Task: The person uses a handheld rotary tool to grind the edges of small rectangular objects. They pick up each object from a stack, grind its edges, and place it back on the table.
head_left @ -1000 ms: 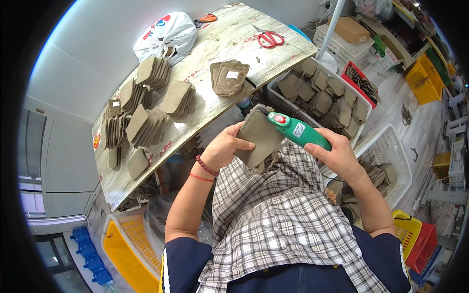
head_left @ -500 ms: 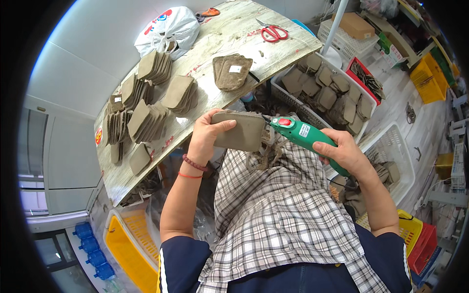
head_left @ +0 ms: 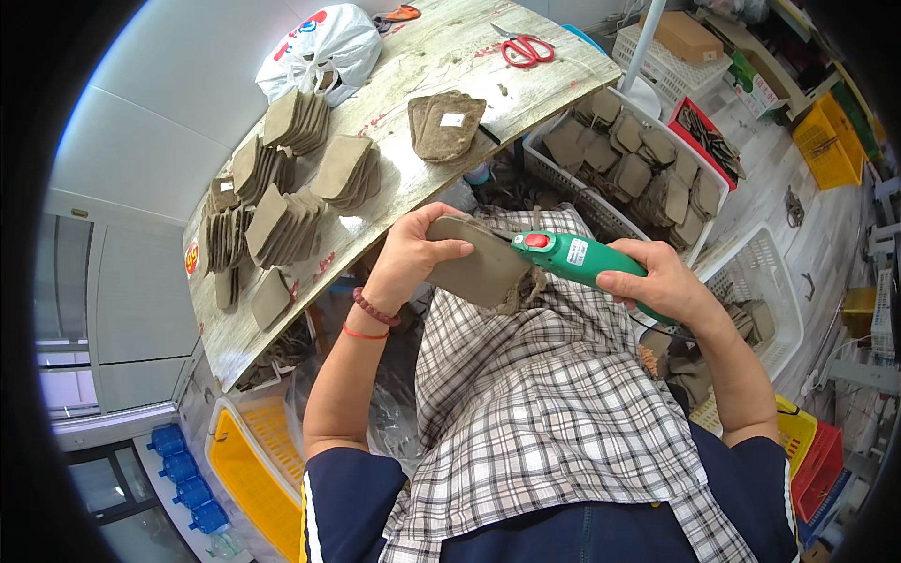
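Note:
My left hand [head_left: 410,255] grips a brown fabric piece [head_left: 481,266] with rounded corners, thumb on its upper face. The piece is tilted above my checked apron [head_left: 535,375]. Closed round the green body of a handheld electric cutter [head_left: 587,260] with a red switch is my right hand [head_left: 657,283]. The cutter's tip meets the far right edge of the piece; its blade is mostly hidden there. Loose scraps [head_left: 527,289] hang below that edge.
Stacks of brown pieces [head_left: 296,122] stand on the worn table [head_left: 394,52], beside a labelled pile [head_left: 446,127], red-handled scissors [head_left: 526,49] and a white plastic bag [head_left: 322,54]. White crates [head_left: 721,197] of pieces are at right; a yellow basket [head_left: 246,474] stands lower left.
The brown piece has tilted, its right end swinging down toward me. The cutter has shifted slightly left along its far edge. Fewer scraps show hanging below. Both hands keep their hold.

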A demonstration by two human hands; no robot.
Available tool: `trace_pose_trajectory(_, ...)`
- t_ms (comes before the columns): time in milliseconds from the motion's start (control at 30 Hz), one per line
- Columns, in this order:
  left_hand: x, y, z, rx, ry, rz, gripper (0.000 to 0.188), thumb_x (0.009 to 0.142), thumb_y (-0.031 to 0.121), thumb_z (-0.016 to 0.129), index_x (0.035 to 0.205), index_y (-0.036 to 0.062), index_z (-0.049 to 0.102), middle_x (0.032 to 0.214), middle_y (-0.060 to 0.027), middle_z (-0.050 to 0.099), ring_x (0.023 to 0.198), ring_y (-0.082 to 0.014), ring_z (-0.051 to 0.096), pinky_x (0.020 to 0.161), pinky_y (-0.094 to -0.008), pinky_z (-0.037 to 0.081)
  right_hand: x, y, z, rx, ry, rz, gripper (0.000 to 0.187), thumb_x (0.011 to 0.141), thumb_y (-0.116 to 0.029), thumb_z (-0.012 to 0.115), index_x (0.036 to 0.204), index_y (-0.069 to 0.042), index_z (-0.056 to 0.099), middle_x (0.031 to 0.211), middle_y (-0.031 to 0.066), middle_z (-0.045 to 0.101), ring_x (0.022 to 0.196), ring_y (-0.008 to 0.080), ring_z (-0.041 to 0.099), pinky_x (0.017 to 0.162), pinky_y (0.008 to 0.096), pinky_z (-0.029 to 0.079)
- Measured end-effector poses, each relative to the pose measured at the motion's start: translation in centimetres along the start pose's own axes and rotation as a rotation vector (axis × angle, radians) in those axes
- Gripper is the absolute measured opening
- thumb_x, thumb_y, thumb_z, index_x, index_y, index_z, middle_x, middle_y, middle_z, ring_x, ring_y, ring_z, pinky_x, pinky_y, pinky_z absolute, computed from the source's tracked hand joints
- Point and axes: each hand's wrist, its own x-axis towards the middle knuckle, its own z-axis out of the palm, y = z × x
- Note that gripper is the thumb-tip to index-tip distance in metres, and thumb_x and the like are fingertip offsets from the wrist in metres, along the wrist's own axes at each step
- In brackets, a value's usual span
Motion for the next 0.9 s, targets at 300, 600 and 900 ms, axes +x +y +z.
trace_pose_trajectory(300,0.1,1.0,1.2,0.187,-0.116,0.086,0.088,0.071,-0.010,0.073,0.147,0.0037,0.030,0.146,-0.0073,0.036,0.120,-0.0105,0.045,0.100,-0.0251,0.040,1.0,-0.5,0.8,0.002,-0.029,-0.054,0.036,0.085,-0.034,0.071,0.096,0.001,0.066,0.068,0.0006,0.058,0.057,0.0065,0.053,0.052,0.0230,0.044)
trace_pose_trajectory(600,1.6,-0.5,-0.7,0.003,-0.290,-0.172,0.086,0.071,-0.008,0.073,0.146,0.0028,0.032,0.123,-0.0120,0.058,0.102,-0.0138,0.059,0.092,-0.0279,0.047,3.2,-0.2,2.1,0.075,-0.063,-0.072,0.037,0.086,-0.035,0.069,0.097,0.000,0.066,0.070,0.0008,0.059,0.059,0.0068,0.053,0.053,0.0227,0.044)
trace_pose_trajectory(900,2.2,-1.9,-9.7,-0.734,0.484,0.234,0.035,0.085,-0.006,0.061,0.119,0.0021,0.054,0.114,-0.0097,0.062,0.106,-0.0234,0.060,0.096,-0.0384,0.048,2.6,2.5,1.8,0.134,0.209,-0.047,0.037,0.089,-0.035,0.066,0.098,0.001,0.063,0.071,0.0016,0.057,0.060,0.0071,0.054,0.055,0.0247,0.045)
